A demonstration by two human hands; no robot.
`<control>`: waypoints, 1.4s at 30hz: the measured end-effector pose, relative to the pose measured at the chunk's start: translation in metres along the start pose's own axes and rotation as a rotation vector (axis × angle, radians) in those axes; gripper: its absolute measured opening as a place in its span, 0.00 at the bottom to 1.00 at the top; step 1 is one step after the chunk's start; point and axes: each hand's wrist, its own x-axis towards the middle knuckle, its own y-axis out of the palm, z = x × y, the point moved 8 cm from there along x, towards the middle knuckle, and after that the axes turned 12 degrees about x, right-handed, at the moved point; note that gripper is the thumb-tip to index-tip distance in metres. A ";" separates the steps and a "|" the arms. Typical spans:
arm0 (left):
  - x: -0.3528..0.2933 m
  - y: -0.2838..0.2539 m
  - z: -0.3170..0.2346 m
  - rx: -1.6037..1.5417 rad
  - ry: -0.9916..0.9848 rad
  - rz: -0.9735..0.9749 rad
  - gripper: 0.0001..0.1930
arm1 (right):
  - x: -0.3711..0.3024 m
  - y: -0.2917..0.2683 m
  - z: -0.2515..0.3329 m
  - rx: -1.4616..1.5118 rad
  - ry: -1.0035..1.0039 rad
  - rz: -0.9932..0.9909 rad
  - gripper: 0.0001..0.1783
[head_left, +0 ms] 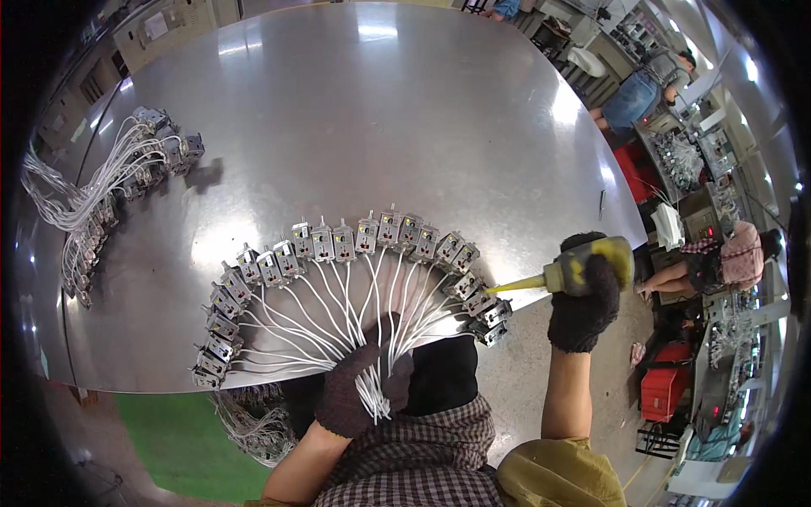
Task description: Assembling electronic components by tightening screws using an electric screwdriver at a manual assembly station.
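Head view: small grey metal blocks (pixel 344 243) stand side by side in a wide arc beyond the left hand (pixel 348 384), boxy, with short pins and yellow and dark marks on their faces. From each a thin white wire runs inward, and the wires (pixel 369 393) gather like fan ribs in that hand, their loose ends poking out on the near side. The left hand, in a dark knit glove, is wrapped narrowly round this bunch at the near edge of the surface (pixel 338 127). The right hand (pixel 589 308), gloved alike, is raised over a bent wrist, fingers curled about a yellow tool (pixel 568 275); its slim nozzle (pixel 517 286) points left to the blocks at the arc's right end, though contact cannot be made out. The surface is smooth, shiny metal. Well left of the left hand lies a second heap (pixel 156 156) of blocks, white wires trailing; below that hand, more wires (pixel 258 427) hang beside green floor (pixel 182 444). Right of the right hand, past the surface, are a red bin (pixel 665 382) and two people (pixel 731 258) near crowded benches (pixel 676 160).
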 end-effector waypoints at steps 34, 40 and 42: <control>0.002 -0.014 0.002 -0.004 0.038 -0.066 0.26 | -0.048 -0.034 0.038 -0.386 -0.184 -0.171 0.23; 0.001 -0.021 -0.002 0.118 0.088 -0.158 0.26 | -0.049 -0.064 0.037 0.008 -0.097 -0.237 0.23; 0.002 -0.011 0.000 0.047 0.062 -0.121 0.26 | -0.056 -0.063 0.047 -0.227 -0.163 -0.202 0.23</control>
